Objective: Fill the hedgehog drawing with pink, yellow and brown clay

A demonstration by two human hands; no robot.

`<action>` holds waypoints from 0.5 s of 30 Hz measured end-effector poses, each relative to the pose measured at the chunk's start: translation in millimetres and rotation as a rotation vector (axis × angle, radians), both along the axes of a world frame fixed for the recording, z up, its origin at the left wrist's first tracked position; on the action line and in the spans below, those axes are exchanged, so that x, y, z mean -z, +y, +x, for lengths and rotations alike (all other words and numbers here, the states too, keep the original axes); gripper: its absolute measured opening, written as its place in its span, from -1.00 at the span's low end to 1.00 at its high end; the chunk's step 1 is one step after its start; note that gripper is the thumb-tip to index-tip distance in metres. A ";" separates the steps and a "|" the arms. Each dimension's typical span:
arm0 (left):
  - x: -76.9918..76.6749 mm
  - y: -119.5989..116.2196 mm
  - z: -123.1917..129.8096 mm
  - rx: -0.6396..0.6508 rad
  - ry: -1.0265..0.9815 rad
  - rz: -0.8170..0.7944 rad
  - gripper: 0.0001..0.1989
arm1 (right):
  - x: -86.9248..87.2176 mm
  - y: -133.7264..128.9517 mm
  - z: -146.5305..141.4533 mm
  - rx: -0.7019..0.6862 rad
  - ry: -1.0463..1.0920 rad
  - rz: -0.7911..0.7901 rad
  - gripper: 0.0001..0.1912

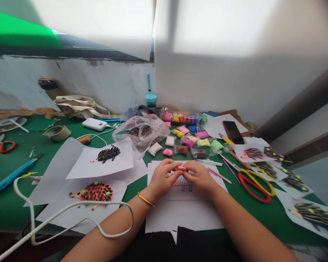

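My left hand (164,178) and my right hand (200,177) meet over a white sheet (180,214). Between their fingertips is a small bit of pink clay (181,169), pinched from both sides. Under the hands, partly hidden, the sheet bears a drawing (183,182) with a pink part, a dotted body and outlined legs. Just behind my hands lie a pink clay lump (167,152) and small packets of coloured clay (181,149). A white marker (209,162) rests beyond my right hand.
Red-and-yellow scissors (255,187) and several hedgehog pictures (265,170) lie at right, near a phone (233,132). At left are more hedgehog pictures (95,193), a blue cutter (12,177) and a white cable (71,205) crossing my left forearm. A plastic bag (144,133) sits behind.
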State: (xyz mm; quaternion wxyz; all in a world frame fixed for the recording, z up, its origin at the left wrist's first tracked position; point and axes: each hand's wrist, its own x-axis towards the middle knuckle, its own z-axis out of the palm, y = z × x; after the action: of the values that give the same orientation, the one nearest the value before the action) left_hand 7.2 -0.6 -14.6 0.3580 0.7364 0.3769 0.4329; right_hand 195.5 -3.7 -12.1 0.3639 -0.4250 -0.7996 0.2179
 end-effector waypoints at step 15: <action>1.3 3.1 0.7 -0.096 0.015 0.028 -0.83 | 0.1 0.3 -0.8 0.055 0.168 -0.078 -0.73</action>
State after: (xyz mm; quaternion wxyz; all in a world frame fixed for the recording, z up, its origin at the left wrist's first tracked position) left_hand 7.9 2.6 -15.9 0.3236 0.7257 0.4082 0.4495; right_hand 194.7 -3.4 -12.2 0.4187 -0.4408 -0.7454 0.2735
